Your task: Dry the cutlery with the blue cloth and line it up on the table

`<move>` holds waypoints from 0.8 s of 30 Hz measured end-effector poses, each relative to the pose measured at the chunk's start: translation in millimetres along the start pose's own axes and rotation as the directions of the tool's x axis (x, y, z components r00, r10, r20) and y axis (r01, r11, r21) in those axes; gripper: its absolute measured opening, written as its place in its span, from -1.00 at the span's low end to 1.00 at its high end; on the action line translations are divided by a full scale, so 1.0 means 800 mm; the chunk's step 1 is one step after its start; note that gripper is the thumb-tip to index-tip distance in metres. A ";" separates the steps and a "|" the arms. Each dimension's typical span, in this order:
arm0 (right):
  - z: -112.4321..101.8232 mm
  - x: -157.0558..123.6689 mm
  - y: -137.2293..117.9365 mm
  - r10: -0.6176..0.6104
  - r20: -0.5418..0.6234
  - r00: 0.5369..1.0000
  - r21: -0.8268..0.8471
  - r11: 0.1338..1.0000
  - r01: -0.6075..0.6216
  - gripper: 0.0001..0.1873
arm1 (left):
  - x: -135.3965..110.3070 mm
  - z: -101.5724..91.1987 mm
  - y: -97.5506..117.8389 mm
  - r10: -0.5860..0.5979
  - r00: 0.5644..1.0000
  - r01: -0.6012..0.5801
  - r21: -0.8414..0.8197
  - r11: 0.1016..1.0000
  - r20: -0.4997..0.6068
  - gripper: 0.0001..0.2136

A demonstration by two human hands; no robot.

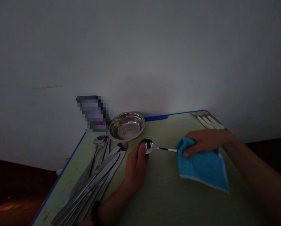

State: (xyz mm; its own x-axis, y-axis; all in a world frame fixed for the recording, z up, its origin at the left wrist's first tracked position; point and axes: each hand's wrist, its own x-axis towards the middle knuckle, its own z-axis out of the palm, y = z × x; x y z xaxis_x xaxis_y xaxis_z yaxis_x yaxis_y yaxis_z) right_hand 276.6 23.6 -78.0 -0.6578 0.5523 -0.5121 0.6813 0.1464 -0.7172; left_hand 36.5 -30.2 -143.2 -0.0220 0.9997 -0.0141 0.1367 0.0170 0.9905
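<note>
1. Currently, one steel bowl (127, 130), bottom visible, stands near the far edge of the surface (160, 182).
2. Mid-surface, left hand (136, 163) pinches one spoon (151, 147); right hand (203, 140) clamps its handle in one cloth (201, 166).

Bare hands (135, 163) (204, 140), bare forearms (251, 164), narrow black band (96, 212) — around the left forearm

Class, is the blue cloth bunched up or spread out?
Partly both: the blue cloth is bunched where the right hand grips it; its lower part hangs spread.
</note>
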 end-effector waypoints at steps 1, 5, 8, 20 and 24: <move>-0.001 -0.004 -0.002 0.020 -0.019 1.000 -0.011 1.000 -0.020 -0.63 | 0.000 0.000 0.000 -0.005 1.000 0.005 -0.015 1.000 0.007 -0.70; 0.003 -0.003 -0.011 -0.012 -0.032 0.999 -0.058 0.998 0.011 -0.62 | 0.000 -0.001 -0.002 0.013 0.995 -0.021 0.091 0.996 0.097 -0.70; 0.014 0.012 -0.015 -0.100 -0.067 0.993 -0.139 0.986 0.090 -0.59 | -0.001 -0.001 -0.001 0.074 0.984 -0.111 0.234 0.966 0.163 -0.70; 0.027 0.024 -0.021 -0.130 -0.170 0.977 0.006 0.991 0.133 -0.58 | 0.000 -0.001 0.002 0.039 0.999 -0.039 -0.005 0.999 -0.014 -0.71; 0.014 0.011 -0.009 -0.064 -0.207 0.976 0.077 0.994 0.082 -0.60 | 0.002 0.001 0.002 0.019 0.999 -0.025 -0.203 0.979 -0.030 -0.73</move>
State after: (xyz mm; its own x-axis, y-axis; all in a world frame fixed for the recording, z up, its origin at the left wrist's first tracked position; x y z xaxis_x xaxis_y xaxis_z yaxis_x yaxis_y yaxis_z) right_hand 262.1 18.2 -83.0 -0.6197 0.6993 -0.3564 0.5987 0.1275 -0.7908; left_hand 37.1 -28.3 -141.9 -0.0490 0.9988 0.0091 -0.0666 -0.0124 0.9977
